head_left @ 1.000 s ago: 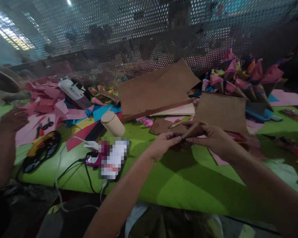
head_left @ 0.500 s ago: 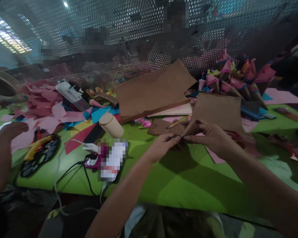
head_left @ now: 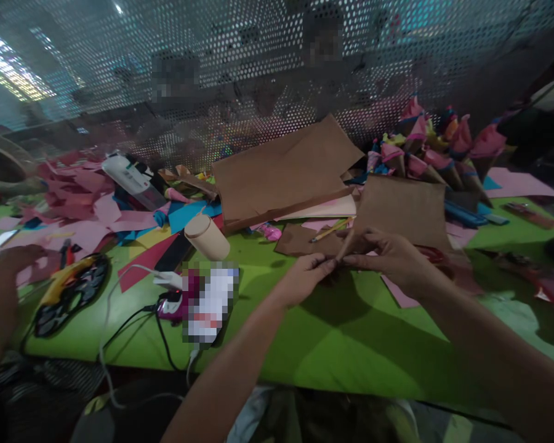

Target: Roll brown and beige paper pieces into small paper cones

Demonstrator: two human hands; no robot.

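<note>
Both my hands are closed on a small folded or rolled piece of brown paper (head_left: 348, 247), held above the green table. My left hand (head_left: 307, 277) pinches its lower end between thumb and fingers. On its other side, my right hand (head_left: 392, 258) grips the paper with the thumb below and fingers over the top. The fingers hide much of its shape. Just beyond my hands lie a flat brown paper piece (head_left: 290, 240) and a yellow pencil (head_left: 330, 229). A larger brown sheet (head_left: 401, 206) rests behind my right hand.
The green table (head_left: 258, 344) also bears a phone (head_left: 212, 304) on a cable, a tan paper roll (head_left: 207, 237), a big brown sheet (head_left: 281, 169), and several pink-topped paper cones (head_left: 443, 147). Another person's hand (head_left: 21, 261) is at left, near a yellow-and-black tool (head_left: 74, 289). Perforated mesh stands behind.
My hands keep their hold on the brown paper with barely any movement. The view has shifted slightly. At left, the other person's hand sits a little lower.
</note>
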